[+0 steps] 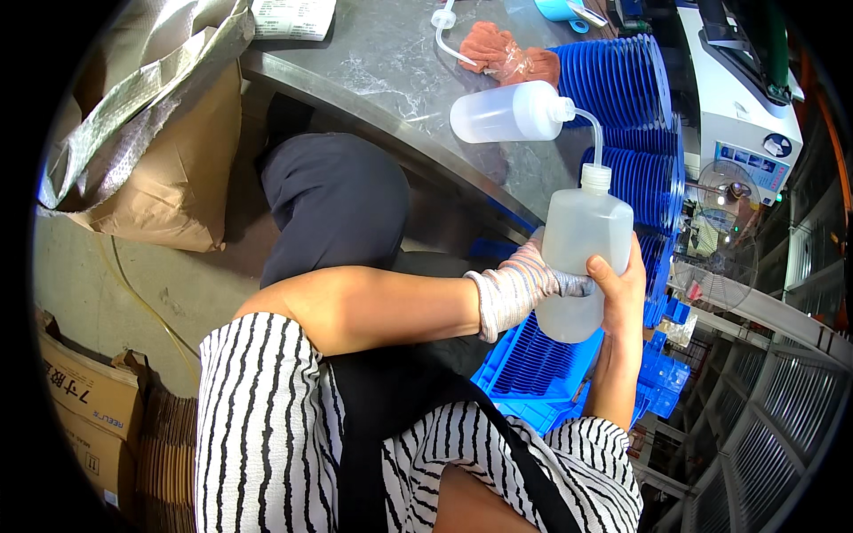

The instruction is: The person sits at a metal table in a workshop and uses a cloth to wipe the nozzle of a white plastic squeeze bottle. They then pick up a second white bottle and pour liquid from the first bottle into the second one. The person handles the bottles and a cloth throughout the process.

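A large translucent squeeze bottle (576, 233) is held between my two hands at the right of the view. My left hand (544, 277), in a striped knit glove, wraps its left side. My bare right hand (619, 282) grips the other side, thumb across the front. A bent clear tube (593, 126) runs from this bottle's neck to the mouth of a second translucent bottle (498, 114) at the metal table. That bottle's base points left and its mouth right. Pale contents show in both bottles. Farther back lies a loose cap with a bent spout tube (444, 37).
A reddish-brown cloth (506, 55) lies on the metal table (373, 71), beside stacked blue slotted racks (615, 84). Another blue rack (524, 369) sits below my hands. A white machine (746, 115) stands far right. Sacks (178, 160) and cardboard boxes (89, 409) are at left.
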### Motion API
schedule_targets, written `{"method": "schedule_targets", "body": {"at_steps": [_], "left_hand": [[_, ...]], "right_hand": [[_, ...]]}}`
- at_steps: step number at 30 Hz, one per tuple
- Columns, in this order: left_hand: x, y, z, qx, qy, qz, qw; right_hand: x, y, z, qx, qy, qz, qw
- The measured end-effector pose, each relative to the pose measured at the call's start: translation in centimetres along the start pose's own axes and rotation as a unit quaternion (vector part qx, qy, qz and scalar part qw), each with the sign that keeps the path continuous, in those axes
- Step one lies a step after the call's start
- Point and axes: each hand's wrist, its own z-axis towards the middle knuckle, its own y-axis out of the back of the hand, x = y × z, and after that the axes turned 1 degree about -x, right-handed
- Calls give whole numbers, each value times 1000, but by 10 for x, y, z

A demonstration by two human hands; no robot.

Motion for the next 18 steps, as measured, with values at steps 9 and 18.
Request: {"method": "schedule_targets", "body": {"at_steps": [9, 18], "left_hand": [[3, 2, 4, 5, 7, 1, 1000], [3, 7, 4, 42, 31, -3, 999]], "right_hand": [[-1, 0, 0, 0, 0, 6, 1000], [1, -2, 0, -2, -2, 2, 1000]]}}
